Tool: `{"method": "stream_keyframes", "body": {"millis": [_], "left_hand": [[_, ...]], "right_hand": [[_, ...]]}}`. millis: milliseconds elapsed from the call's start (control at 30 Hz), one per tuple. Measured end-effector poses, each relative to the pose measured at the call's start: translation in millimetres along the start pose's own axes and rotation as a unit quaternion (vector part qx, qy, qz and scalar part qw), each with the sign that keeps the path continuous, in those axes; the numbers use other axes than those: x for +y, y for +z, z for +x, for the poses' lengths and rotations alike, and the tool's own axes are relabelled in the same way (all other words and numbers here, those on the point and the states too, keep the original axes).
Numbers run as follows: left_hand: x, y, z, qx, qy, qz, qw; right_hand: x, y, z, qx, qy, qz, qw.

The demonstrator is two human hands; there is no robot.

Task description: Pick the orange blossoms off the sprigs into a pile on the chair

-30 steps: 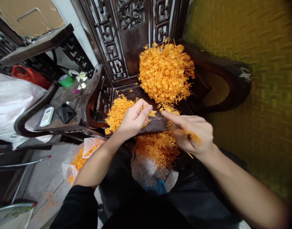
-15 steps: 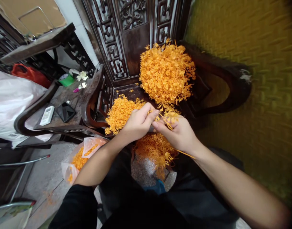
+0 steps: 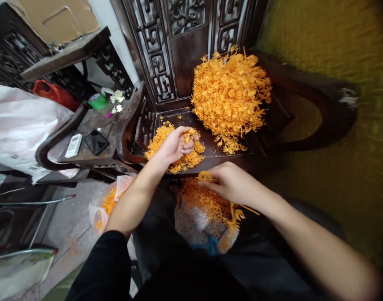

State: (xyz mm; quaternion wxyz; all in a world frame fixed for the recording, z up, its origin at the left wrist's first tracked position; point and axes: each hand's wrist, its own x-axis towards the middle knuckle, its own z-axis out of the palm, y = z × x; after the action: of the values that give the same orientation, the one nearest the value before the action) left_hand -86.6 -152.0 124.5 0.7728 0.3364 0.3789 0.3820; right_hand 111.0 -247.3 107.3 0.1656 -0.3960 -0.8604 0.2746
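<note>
Chair (image 3: 209,140) holds orange sprigs (image 3: 230,94) above grey floor (image 3: 80,202).

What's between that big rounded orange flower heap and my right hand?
The head view shows a smaller orange flower clump, then the dark wooden seat's front edge.

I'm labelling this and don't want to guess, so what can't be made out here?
In the head view:
Whether the person's bare left hand holds anything: its curled fingers hide it.
Pale translucent plastic bag: partly behind the left forearm.
Large white plastic sack: cut off by left edge.
Small white rectangular device: fine detail too small.
</note>
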Motion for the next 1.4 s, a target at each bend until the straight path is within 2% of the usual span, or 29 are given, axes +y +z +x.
{"method": "stream_keyframes", "body": {"millis": [67,133,233,333,367,433,500,533,600,667,767,800,867,933,1000,1100,1167,1200,1267,1333,1400], "left_hand": [[1,-7.8,2,0.006,-0.031,-0.019,0.999],[5,-16.5,7,0.033,-0.026,-0.002,0.999],[16,-34.6,21,0.133,0.073,0.080,0.985],[23,-59.3,37,0.222,0.151,0.219,0.938],[24,-67.8,42,0.243,0.171,0.292,0.909],[21,-82.5,49,0.264,0.218,0.466,0.816],[17,-92.0,52,0.244,0.230,0.619,0.710],[15,-94.5,52,0.227,0.218,0.673,0.669],[13,-95.7,50,0.204,0.177,0.741,0.615],[15,-93.5,46,0.191,0.145,0.769,0.592],[22,-84.1,35,0.174,0.113,0.776,0.595],[24,-78.4,30,0.172,0.117,0.774,0.599],[26,-61.6,18,0.160,0.163,0.765,0.602],[24,-38.0,4,0.126,0.242,0.745,0.608],[17,-11.3,-11,0.071,0.297,0.709,0.636],[-1,23.2,-26,-0.054,0.293,0.633,0.715],[-13,35.9,-28,-0.104,0.272,0.597,0.748],[-17,38.1,-26,-0.103,0.265,0.586,0.759],[-17,33.0,-17,-0.035,0.272,0.564,0.779],[-6,15.4,-3,0.087,0.289,0.525,0.796],[9,-10.7,11,0.220,0.303,0.484,0.791]], "right_hand": [[7,-1,-2,-0.094,0.087,-0.098,0.987],[10,1,-4,-0.173,0.152,-0.171,0.958],[13,2,-6,-0.247,0.230,-0.210,0.918],[19,0,-5,-0.266,0.282,-0.206,0.898],[20,-1,-4,-0.265,0.291,-0.204,0.896],[22,-3,-4,-0.265,0.303,-0.202,0.893],[23,-4,-5,-0.265,0.309,-0.202,0.891],[23,-5,-5,-0.263,0.309,-0.202,0.891],[25,-7,-6,-0.247,0.312,-0.201,0.895],[31,-10,-9,-0.194,0.305,-0.178,0.915],[43,-18,-14,-0.051,0.238,-0.024,0.970],[46,-20,-15,-0.006,0.198,0.051,0.979],[49,-24,-17,0.047,0.128,0.177,0.975],[48,-25,-16,0.061,0.091,0.236,0.966],[44,-25,-14,0.063,0.085,0.242,0.964],[37,-23,-8,0.052,0.071,0.237,0.968],[32,-22,-5,0.036,0.059,0.234,0.970],[30,-22,-4,0.032,0.060,0.230,0.971],[23,-21,-5,0.019,0.069,0.216,0.974],[16,-21,-8,-0.006,0.070,0.209,0.975],[11,-19,-12,-0.022,0.059,0.205,0.977]]}}
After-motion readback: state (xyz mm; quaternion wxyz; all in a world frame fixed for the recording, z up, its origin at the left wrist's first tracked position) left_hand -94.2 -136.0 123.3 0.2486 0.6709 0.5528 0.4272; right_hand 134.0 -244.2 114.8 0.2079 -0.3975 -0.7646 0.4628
